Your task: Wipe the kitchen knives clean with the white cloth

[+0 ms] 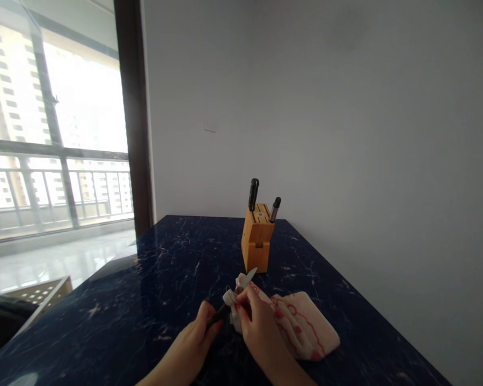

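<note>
My left hand (197, 338) is closed round the black handle of a knife (249, 276), whose blade points up and away to the right. A white and pink cloth (306, 324) with a red pattern is pinched in my right hand (255, 316). Part of that cloth wraps round the knife's blade near the handle, and the tip sticks out past it. The rest of the cloth lies spread on the table to the right. Just beyond the blade tip stands a wooden knife block (257, 241).
A black-handled knife (253, 194) and another dark-handled tool (275, 209) stand in the block's slots. The dark blue marbled table (177, 257) runs along a grey wall (346, 134). At the lower left is a chair (44, 295); a large window (56, 118) lies behind it.
</note>
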The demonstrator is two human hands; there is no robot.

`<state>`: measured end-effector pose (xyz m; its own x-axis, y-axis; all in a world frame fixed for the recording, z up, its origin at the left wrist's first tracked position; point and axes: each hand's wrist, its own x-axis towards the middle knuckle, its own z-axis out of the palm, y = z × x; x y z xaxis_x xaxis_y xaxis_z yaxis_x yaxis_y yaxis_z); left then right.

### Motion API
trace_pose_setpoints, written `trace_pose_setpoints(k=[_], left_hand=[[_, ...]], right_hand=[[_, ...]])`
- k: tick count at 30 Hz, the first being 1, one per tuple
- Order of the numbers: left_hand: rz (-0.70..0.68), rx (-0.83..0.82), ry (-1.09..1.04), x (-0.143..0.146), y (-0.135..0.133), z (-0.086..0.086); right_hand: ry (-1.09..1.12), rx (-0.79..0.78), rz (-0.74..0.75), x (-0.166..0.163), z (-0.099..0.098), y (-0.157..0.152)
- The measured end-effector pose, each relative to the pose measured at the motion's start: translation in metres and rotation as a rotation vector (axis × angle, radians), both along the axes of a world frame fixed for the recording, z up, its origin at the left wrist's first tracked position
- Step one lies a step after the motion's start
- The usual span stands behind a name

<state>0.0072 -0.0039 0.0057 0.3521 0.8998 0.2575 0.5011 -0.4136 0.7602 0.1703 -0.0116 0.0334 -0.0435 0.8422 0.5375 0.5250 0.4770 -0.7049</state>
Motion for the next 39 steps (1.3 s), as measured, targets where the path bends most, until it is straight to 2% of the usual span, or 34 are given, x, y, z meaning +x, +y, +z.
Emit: trace_pose_setpoints(k=[10,18,22,25,28,33,39], left_hand=[[0.002,-0.001,-0.057,0.0,0.002,-0.001],[0.013,-0.013,-0.138,0.001,-0.002,0.003],[0.051,-0.129,-0.305,0.002,0.006,-0.003],[0.001,-0.173,-0.522,0.004,0.015,-0.013],[-0.063,-0.237,-0.603,0.008,0.02,-0.02],[-0.185,-0.302,-0.599,0.015,0.014,-0.022],[-0.143,-0.208,-0.45,0.013,0.007,-0.016]], right_hand=[[0.009,0.002,-0.029,0.001,0.002,0.0],[0.023,-0.03,0.014,-0.001,0.003,-0.001],[0.076,-0.065,0.028,-0.003,0.006,-0.004],[0.086,-0.077,0.078,-0.005,0.007,-0.006],[0.102,-0.085,0.139,-0.006,0.007,-0.005],[0.163,-0.118,0.2,-0.008,0.006,-0.006],[0.281,-0.176,0.316,-0.009,0.009,-0.008]])
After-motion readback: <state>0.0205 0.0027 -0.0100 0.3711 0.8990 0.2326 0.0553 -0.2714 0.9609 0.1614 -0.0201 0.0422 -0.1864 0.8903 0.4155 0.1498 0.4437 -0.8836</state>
